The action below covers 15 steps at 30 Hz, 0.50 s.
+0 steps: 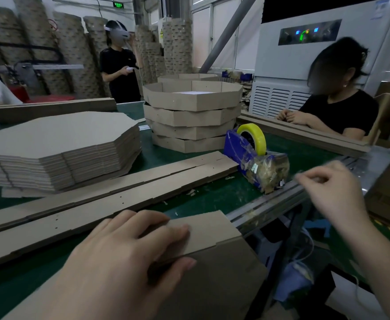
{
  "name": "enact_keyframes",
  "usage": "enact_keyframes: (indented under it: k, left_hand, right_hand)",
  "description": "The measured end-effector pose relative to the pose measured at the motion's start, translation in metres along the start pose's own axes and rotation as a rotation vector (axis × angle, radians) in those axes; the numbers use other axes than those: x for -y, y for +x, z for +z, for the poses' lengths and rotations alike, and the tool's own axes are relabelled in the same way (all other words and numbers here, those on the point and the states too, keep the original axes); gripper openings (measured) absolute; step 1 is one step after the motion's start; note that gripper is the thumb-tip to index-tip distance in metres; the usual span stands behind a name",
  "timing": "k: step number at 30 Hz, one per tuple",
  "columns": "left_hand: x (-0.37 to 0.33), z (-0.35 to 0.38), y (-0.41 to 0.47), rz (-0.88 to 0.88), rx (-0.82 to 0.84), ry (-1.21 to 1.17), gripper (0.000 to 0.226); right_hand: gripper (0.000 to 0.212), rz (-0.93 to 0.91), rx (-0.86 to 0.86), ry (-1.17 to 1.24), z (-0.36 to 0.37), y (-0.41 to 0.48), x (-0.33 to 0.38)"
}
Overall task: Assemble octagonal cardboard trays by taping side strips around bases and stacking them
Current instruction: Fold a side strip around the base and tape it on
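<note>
- Step in hand (judged): fixing a side strip to a base with tape.
- The left hand [124,257], lower centre of the frame, grips the cardboard workpiece [212,227]. Its fingers lie across the upper panel and its thumb bears on the panel below the fold.
- The right hand [334,192], right of centre, hovers beside the tape dispenser [235,146] with its fingertips drawn together as in a pinch. Motion blur hides whether tape is held between them; I cannot tell.
- The workpiece lies at the near edge of the green table [212,195], with one corner reaching the metal rail.
- Hold the fold tight with the left hand so the panels do not spring apart before the tape lands.
- Draw tape from the yellow roll [256,135] at a steady pull and tear it cleanly at the cutter.
- Lay the tape across the joint, half on each panel, then rub it flat from the middle outward.
- Risk: slack in the left hand's grip leaves a gap at the corner.
- Spare side strips [111,188] lie across the middle of the frame and flat octagonal bases [58,139] are piled at the left.
- Finished trays [191,116] stand stacked at upper centre, and the completed tray belongs there.
</note>
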State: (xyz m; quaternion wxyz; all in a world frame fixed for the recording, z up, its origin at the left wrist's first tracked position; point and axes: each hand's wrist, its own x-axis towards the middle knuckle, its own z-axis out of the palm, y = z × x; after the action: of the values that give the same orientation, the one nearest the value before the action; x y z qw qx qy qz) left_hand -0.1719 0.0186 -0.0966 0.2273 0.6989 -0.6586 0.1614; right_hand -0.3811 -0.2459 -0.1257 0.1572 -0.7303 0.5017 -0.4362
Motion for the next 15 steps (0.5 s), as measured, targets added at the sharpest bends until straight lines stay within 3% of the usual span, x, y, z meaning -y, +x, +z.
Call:
enact_keyframes:
  k: [3, 5, 8, 10, 15]
  left_hand:
    - [0.000, -0.001, 0.001, -0.006, -0.010, -0.020, 0.033]
    - [-0.001, -0.002, 0.001, -0.002, -0.011, -0.027, 0.031]
    - [0.001, -0.003, 0.000, 0.013, -0.008, -0.032, 0.028]
    - [0.001, -0.004, 0.000, 0.015, -0.010, -0.033, 0.028]
    - [-0.002, -0.006, -0.001, 0.020, 0.010, -0.027, 0.030]
  right_hand:
    - [0.009, -0.141, 0.142, 0.345, -0.011, -0.049, 0.052]
    - [0.015, -0.129, 0.291, 0.625, -0.019, -0.087, 0.083]
    - [0.031, 0.114, 0.451, 0.932, -0.016, -0.132, 0.114]
    - [0.033, 0.317, 0.531, 0.985, -0.004, -0.151, 0.127]
    - [0.038, 0.601, 0.454, 1.077, 0.018, -0.168, 0.138]
